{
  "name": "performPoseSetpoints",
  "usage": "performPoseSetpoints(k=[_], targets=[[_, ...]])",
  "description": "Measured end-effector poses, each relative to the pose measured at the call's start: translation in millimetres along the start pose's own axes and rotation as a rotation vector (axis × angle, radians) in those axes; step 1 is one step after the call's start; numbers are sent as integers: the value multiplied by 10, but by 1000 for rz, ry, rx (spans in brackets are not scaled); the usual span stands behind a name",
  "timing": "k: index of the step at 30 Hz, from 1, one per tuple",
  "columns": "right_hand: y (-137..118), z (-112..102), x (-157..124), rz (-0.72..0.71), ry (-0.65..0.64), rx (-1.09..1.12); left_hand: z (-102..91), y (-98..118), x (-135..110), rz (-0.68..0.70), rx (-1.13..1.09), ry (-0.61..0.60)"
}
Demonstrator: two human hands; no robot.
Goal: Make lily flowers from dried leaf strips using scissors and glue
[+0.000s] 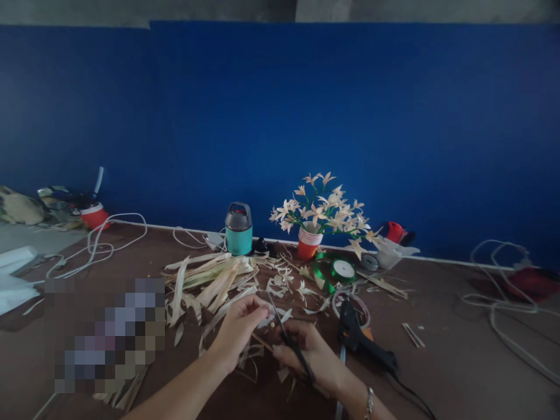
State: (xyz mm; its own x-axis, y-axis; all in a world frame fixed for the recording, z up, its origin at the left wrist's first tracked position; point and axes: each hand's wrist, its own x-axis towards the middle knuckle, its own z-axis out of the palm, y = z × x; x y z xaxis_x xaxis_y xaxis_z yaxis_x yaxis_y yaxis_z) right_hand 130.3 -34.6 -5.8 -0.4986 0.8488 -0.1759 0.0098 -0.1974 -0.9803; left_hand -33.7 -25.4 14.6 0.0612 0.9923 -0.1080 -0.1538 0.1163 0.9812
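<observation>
My left hand (238, 329) pinches a pale strip of dried leaf (275, 317) low over the brown table (437, 373). My right hand (312, 353) is closed round the black handles of a pair of scissors (289, 338), whose blades point up toward the strip. Both hands meet near the table's front middle. Loose dried leaf strips (214, 277) and cut petal shapes (282, 283) lie just beyond them.
A black glue gun (361, 338) lies right of my right hand, its cord running off to the right. Behind stand a teal jar (238, 228), a red cup of leaf flowers (309, 242), a green ribbon spool (339, 269) and white cables (503, 303). A blue wall closes the back.
</observation>
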Motion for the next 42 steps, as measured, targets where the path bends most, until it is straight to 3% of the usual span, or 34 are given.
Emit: performPoseSetpoints(k=[42], targets=[[-55,-42,-4,110,13,-46,-146,-13,72,-89,-34,-125]])
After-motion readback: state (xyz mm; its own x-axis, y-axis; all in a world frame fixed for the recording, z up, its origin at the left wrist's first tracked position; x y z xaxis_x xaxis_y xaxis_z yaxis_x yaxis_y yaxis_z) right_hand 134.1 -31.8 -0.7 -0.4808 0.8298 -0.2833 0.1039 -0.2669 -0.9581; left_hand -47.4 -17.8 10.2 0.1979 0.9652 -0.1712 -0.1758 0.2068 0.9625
